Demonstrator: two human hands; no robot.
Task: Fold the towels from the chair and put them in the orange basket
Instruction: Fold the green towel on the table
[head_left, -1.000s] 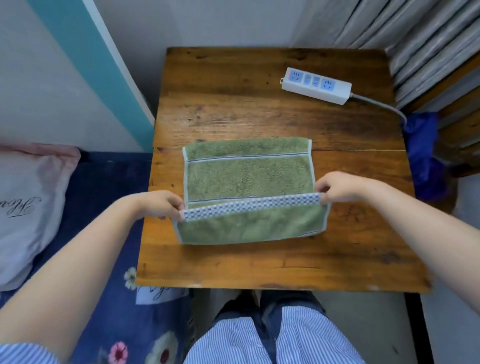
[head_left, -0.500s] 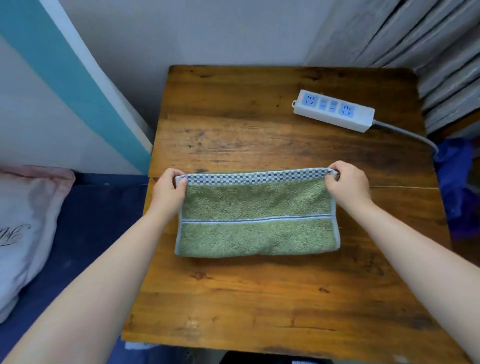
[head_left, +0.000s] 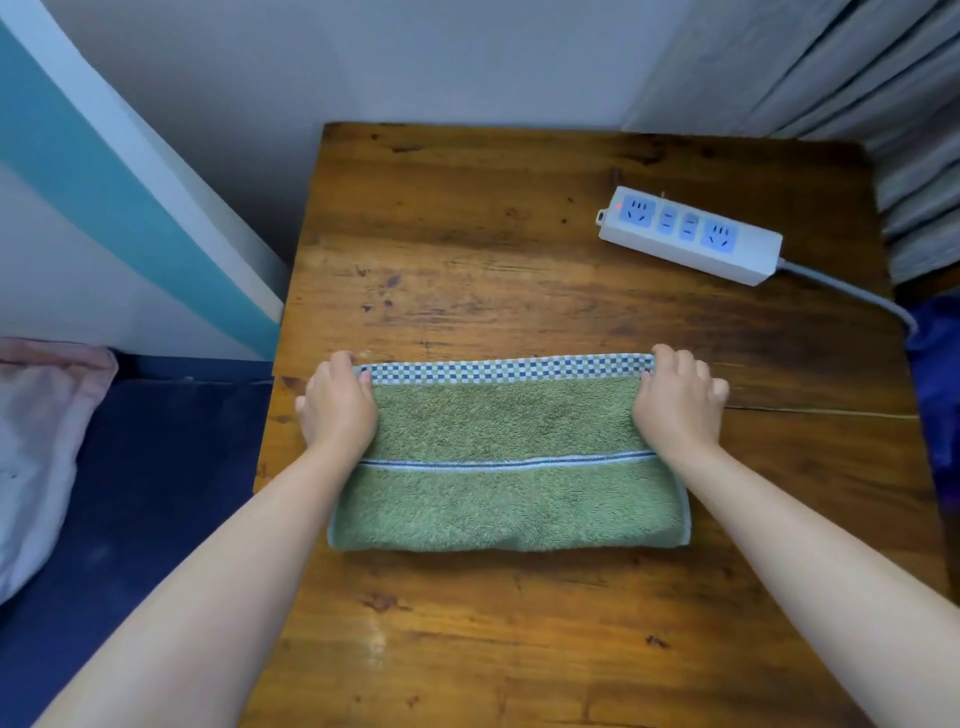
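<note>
A green towel with a blue-and-white checked border lies folded in half on the wooden table, with the fold toward me and the checked border along the far edge. My left hand rests on the far left corner, thumb on the border and fingers curled round the edge. At the far right corner my right hand holds the border with curled fingers. Neither the chair nor the orange basket is in view.
A white power strip with blue sockets lies at the table's back right, its cable running off the right edge. A wall stands behind the table and a curtain at the right. A blue bed with a pale pillow is at the left.
Both hands carried the checked border from the near side over to the far edge, folding the towel in half, and have lowered it flat onto the table.
</note>
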